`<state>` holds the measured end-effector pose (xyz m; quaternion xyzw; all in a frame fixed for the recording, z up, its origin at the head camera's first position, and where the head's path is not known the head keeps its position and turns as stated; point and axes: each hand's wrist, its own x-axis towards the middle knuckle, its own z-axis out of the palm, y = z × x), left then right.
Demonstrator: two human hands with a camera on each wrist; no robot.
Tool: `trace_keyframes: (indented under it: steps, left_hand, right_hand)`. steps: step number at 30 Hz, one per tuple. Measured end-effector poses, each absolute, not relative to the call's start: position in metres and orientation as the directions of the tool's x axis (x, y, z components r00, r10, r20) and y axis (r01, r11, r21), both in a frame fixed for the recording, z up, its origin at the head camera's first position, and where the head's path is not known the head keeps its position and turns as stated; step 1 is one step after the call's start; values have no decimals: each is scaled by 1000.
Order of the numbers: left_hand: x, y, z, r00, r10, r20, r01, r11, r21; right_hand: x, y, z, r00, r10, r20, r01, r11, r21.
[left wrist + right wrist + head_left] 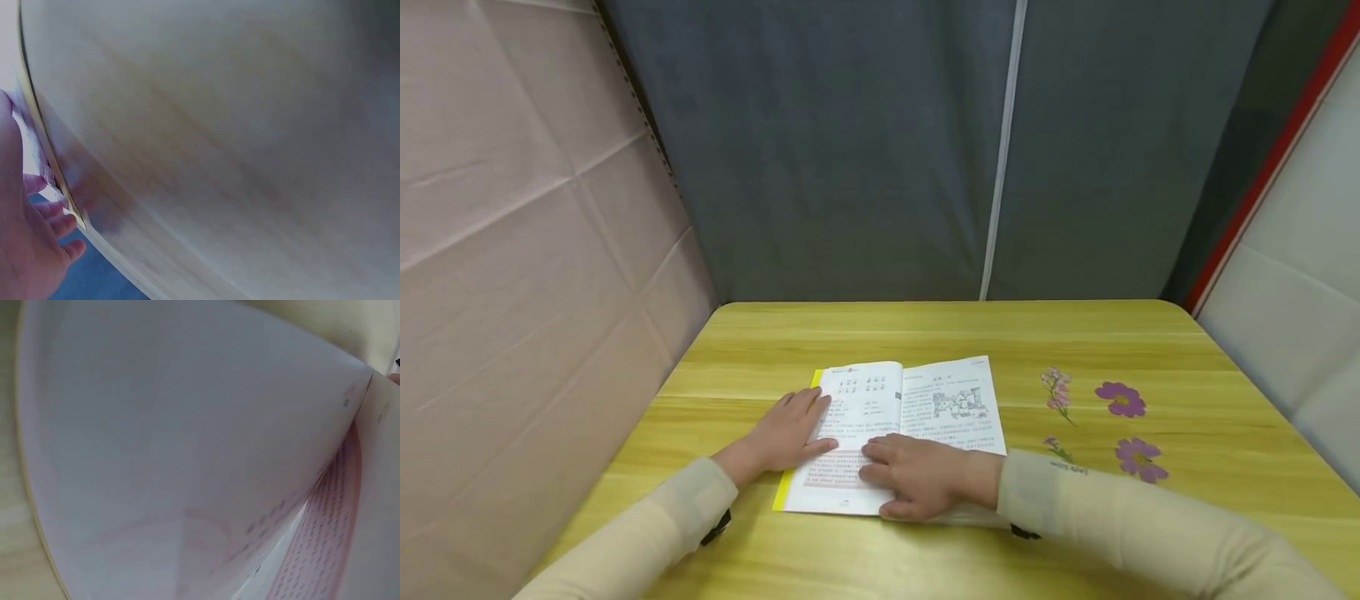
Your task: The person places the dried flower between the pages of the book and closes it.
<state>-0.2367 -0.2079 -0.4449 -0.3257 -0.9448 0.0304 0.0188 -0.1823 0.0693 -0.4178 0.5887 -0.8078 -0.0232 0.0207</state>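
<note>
An open book (857, 417) with printed text, a small line drawing and a yellow left edge lies on the table. My left hand (784, 429) rests on the left margin of its left page, fingers extended. In the left wrist view the left hand (28, 240) shows beside the book's edge. Across the lower pages near the spine lies my right hand (925, 477), its fingers pointing left onto the left page. The right forearm covers the lower part of the right page. The right wrist view shows a page (156, 425) close up, with the right fingers mostly out of sight.
To the right of the book lie flat flowers: a pink sprig (1057, 390), a smaller sprig (1057, 448) partly behind the right sleeve, and two purple blossoms (1122, 400). The wooden table (850, 329) meets a grey curtain (850, 167) at the back.
</note>
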Motion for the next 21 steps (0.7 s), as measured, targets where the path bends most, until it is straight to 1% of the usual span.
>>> trace_keyframes:
  steps: [12, 18, 21]
  left_hand:
    - [-234, -211, -448, -799, 601, 22, 601, 797, 52]
    - [-233, -211, -450, -805, 593, 18, 593, 803, 57]
    - [-234, -211, -450, -806, 592, 20, 592, 804, 50]
  right_hand:
    - [-183, 69, -420, -311, -950, 11, -948, 311, 69]
    - [-183, 70, -417, -310, -951, 23, -946, 310, 91]
    - [-183, 72, -412, -318, -947, 35, -943, 320, 92]
